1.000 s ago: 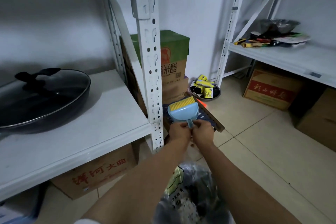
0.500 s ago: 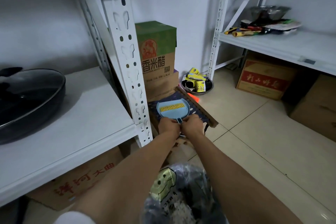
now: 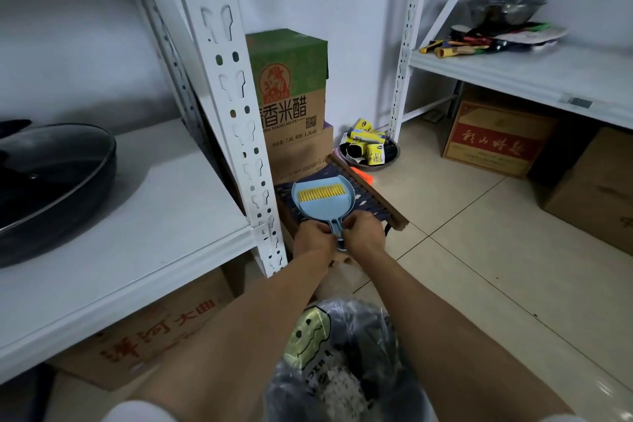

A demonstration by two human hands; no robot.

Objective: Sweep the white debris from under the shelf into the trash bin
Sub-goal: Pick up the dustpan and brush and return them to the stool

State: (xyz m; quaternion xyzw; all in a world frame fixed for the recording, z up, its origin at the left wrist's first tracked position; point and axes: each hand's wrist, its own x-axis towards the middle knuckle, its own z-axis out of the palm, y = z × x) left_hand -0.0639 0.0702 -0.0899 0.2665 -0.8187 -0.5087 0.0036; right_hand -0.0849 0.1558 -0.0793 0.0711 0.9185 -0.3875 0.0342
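A light blue dustpan (image 3: 318,199) with a yellow-bristled brush (image 3: 320,191) lying in it is held over a low woven stool (image 3: 370,197). My left hand (image 3: 313,238) and my right hand (image 3: 364,235) both grip the blue handle (image 3: 336,228) from either side. Below my forearms stands the trash bin (image 3: 346,363), lined with a dark plastic bag that holds white debris (image 3: 342,391). The white shelf (image 3: 137,226) is on my left, and the floor under it is mostly hidden.
A black lidded pan (image 3: 51,178) sits on the left shelf. Cardboard boxes (image 3: 294,106) are stacked by the shelf post, and another box (image 3: 150,329) lies under the shelf. A metal bowl of yellow packets (image 3: 370,147) sits in the corner. More boxes (image 3: 496,137) stand under the right shelf.
The dustpan with the brush has tilted from upright to lying flat and come down over the stool. My view has shifted to the right.
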